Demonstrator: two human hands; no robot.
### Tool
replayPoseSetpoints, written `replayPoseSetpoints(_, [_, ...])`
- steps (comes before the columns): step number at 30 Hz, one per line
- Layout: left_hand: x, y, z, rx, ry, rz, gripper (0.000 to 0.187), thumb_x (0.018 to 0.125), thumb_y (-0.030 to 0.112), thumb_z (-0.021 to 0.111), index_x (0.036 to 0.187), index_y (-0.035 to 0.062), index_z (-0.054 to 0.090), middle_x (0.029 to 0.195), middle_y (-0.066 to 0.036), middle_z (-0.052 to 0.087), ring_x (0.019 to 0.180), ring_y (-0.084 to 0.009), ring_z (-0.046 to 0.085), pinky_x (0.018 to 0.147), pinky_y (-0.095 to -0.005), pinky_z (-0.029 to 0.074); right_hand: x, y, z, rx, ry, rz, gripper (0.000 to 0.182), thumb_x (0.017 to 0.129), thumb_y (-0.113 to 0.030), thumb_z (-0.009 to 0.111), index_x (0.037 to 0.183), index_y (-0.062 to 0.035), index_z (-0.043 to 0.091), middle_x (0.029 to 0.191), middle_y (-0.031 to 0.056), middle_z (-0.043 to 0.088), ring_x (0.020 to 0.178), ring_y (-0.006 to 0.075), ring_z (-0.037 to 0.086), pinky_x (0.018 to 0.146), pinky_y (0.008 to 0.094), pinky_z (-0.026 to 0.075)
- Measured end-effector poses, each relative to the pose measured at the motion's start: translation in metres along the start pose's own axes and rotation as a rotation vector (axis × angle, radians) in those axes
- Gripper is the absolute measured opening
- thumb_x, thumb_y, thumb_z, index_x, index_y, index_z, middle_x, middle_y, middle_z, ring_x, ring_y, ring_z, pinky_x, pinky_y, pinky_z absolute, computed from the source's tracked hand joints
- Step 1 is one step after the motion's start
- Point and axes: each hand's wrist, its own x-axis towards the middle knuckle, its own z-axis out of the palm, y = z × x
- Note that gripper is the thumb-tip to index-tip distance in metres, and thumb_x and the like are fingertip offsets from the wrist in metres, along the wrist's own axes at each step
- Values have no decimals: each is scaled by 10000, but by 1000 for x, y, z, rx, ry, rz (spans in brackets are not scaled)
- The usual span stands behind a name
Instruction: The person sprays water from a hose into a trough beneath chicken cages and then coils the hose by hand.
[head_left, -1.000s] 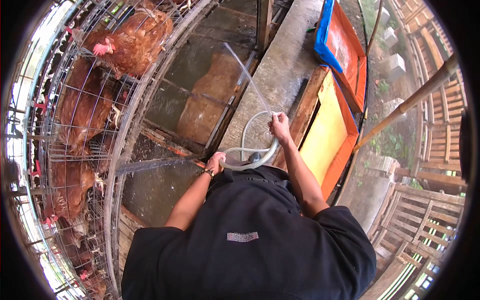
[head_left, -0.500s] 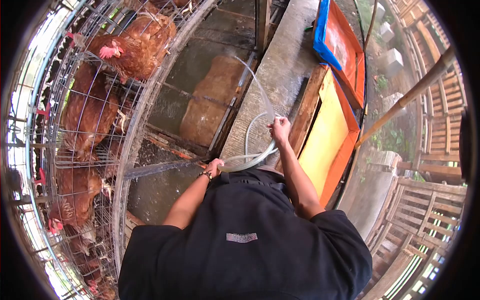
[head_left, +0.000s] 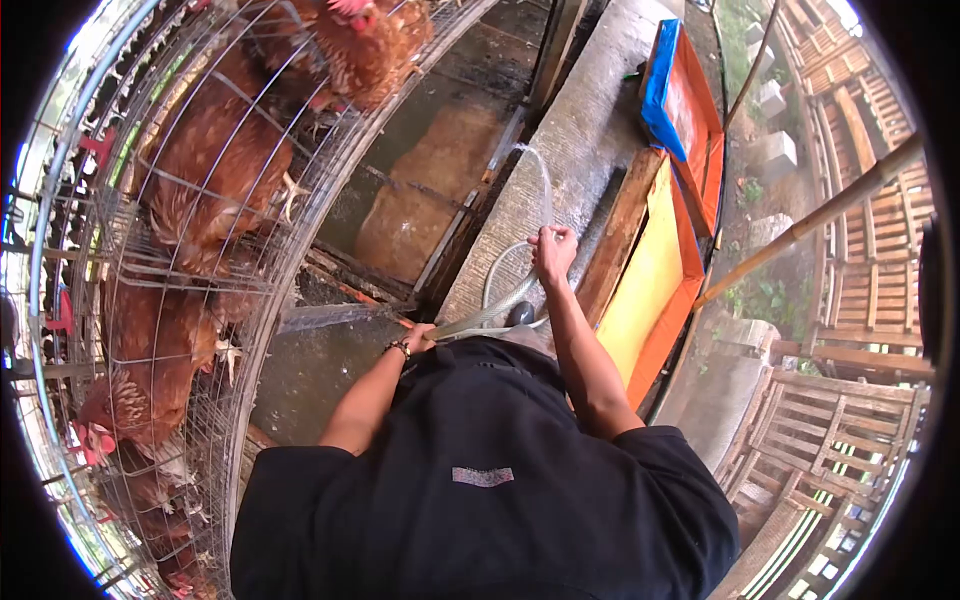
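A pale, see-through hose point(head_left: 508, 304) loops in front of my body over the concrete walkway. My left hand point(head_left: 421, 338), with a beaded bracelet at the wrist, is closed around the hose low on the left. Higher up and to the right, my right hand point(head_left: 553, 254) grips the hose near its end, fingers pinched. From there a clear arc that looks like a water stream point(head_left: 546, 180) curves up and left over the concrete point(head_left: 590, 120). A dark rounded object point(head_left: 522, 314), perhaps a shoe tip, shows beneath the hose.
Brown hens point(head_left: 215, 150) stand in wire cages point(head_left: 270, 240) along the left. Below them lies a wet trough point(head_left: 345, 385) with a brown sheet-like patch point(head_left: 430, 190). Yellow-and-orange point(head_left: 650, 290) and blue-edged point(head_left: 660, 90) trays line the right, beside a bamboo pole point(head_left: 800, 210).
The stream from my right hand is shorter and curves more steeply, ending over the walkway rather than further left by the trough. The view has shifted, with the hens appearing larger.
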Motion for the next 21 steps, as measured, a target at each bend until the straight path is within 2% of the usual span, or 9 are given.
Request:
replayPoseSetpoints(4, [-8,-22,-6,128,-89,-94,137,691,174,620,721,63,546,722,-145,585,716,-319,588,606,-388,451,-20,-1,13,19,-18,18,244,782,-139,554,973,-36,440,651,146,633,420,134,510,371,255,411])
replayPoseSetpoints(6, [-5,-58,1,-95,-86,-164,135,686,185,618,712,71,551,721,-143,588,719,-327,589,604,-397,451,-26,2,19,49,-29,19,244,781,-124,557,975,-44,433,650,147,632,423,135,511,372,257,411])
replayPoseSetpoints(8, [-8,-74,5,-173,-69,-153,115,701,161,629,725,79,552,709,-87,572,691,-265,561,599,-367,445,-33,3,23,29,-30,3,238,786,-114,557,972,-51,423,647,148,629,424,135,511,370,260,409])
replayPoseSetpoints(10, [-17,-61,-4,-107,-33,-60,108,734,101,653,761,87,549,689,24,538,630,-132,502,589,-299,432,-36,7,27,14,-31,-2,239,790,-106,558,975,-55,415,647,149,628,425,134,510,368,261,407])
replayPoseSetpoints(13, [-26,-49,-16,-14,21,58,132,707,99,670,741,82,543,663,13,538,618,-117,479,581,-304,431,-43,9,34,6,-35,11,249,795,-99,559,988,-52,409,651,153,629,423,133,507,366,261,403])
replayPoseSetpoints(15, [-26,-45,-21,5,7,43,142,680,106,678,736,78,550,648,-12,547,614,-133,499,576,-312,434,-47,7,37,9,-42,27,256,797,-97,558,999,-46,409,656,156,631,422,132,504,365,261,402])
replayPoseSetpoints(17, [-22,-71,-14,14,9,59,155,653,113,686,728,75,556,639,-38,554,611,-152,516,573,-320,437,-52,1,38,39,-68,30,265,791,-85,547,1001,-39,392,642,158,625,403,130,488,351,264,379])
replayPoseSetpoints(19, [-12,-135,6,13,28,107,169,625,120,694,717,72,560,636,-67,559,610,-174,531,574,-328,440,-55,-3,39,44,-79,34,271,789,-75,540,1005,-36,380,637,159,622,394,129,478,345,265,370])
replayPoseSetpoints(21, [-19,-79,-12,87,18,23,173,617,128,699,714,73,567,644,-79,569,615,-205,548,573,-338,443,-55,-3,40,25,-77,42,275,791,-68,539,1010,-37,375,639,160,623,393,129,477,345,264,374])
